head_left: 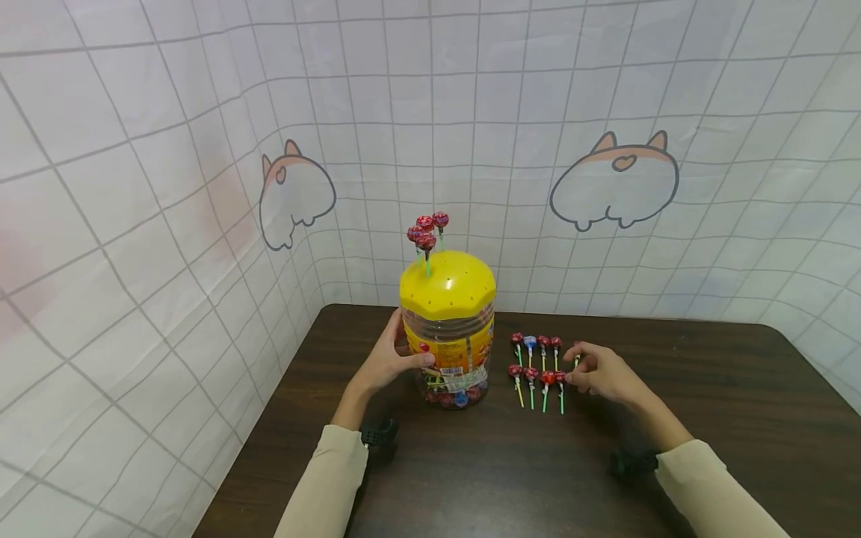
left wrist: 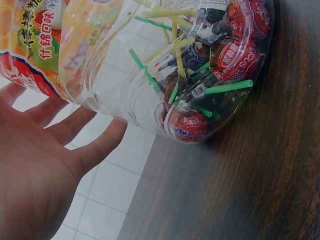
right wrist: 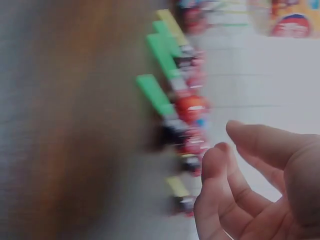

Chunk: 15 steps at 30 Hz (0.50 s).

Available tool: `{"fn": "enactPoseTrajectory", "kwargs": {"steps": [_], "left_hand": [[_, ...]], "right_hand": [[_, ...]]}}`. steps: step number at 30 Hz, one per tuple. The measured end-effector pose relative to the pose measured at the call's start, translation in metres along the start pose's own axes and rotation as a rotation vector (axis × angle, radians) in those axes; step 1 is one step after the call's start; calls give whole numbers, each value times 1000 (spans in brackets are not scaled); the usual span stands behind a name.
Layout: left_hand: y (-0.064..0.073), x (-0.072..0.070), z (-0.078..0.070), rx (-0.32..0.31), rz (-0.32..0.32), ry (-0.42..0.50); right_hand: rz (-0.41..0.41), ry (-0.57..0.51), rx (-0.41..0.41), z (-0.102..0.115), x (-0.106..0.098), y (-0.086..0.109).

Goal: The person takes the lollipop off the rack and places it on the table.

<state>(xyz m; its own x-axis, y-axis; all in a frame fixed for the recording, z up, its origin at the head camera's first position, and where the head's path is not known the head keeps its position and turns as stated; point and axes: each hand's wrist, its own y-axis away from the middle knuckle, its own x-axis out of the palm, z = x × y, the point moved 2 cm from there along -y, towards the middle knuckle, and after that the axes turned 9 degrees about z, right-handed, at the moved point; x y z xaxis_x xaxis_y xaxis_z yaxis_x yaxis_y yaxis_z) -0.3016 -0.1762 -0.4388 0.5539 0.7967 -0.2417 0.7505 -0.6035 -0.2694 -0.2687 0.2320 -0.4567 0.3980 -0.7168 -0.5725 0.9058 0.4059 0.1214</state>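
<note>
A clear plastic jar (head_left: 464,351) with a yellow dimpled lid (head_left: 447,284) stands upright on the table, lollipops (left wrist: 240,62) visible inside its base. My left hand (head_left: 386,362) holds its left side, thumb across the front label and fingers (left wrist: 102,147) against the far side. Several red-wrapped lollipops (head_left: 425,240) stand stick-down in the lid. To the right of the jar, more lollipops (head_left: 531,377) lie in two rows, one of them blue (head_left: 530,342). My right hand (head_left: 602,372) hovers at the rows' right end, thumb and fingers bent and apart, nothing between them.
The dark wooden table (head_left: 471,478) runs back to a white grid-patterned cloth wall (head_left: 430,97) with corgi drawings (head_left: 615,187). Another cloth side borders the table on the left. Black wrist straps (head_left: 380,432) sit below both hands.
</note>
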Motion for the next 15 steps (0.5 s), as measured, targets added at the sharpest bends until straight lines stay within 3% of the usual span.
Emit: {"fn": "enactPoseTrajectory", "kwargs": {"steps": [4, 9, 15], "left_hand": [[1, -1, 0, -6, 2, -8], [1, -1, 1, -9, 2, -15], [1, -1, 2, -2, 4, -12]], "right_hand": [[-3, -1, -88, 29, -15, 3], [-6, 8, -203, 83, -29, 3], [-101, 17, -329, 149, -32, -4]]}}
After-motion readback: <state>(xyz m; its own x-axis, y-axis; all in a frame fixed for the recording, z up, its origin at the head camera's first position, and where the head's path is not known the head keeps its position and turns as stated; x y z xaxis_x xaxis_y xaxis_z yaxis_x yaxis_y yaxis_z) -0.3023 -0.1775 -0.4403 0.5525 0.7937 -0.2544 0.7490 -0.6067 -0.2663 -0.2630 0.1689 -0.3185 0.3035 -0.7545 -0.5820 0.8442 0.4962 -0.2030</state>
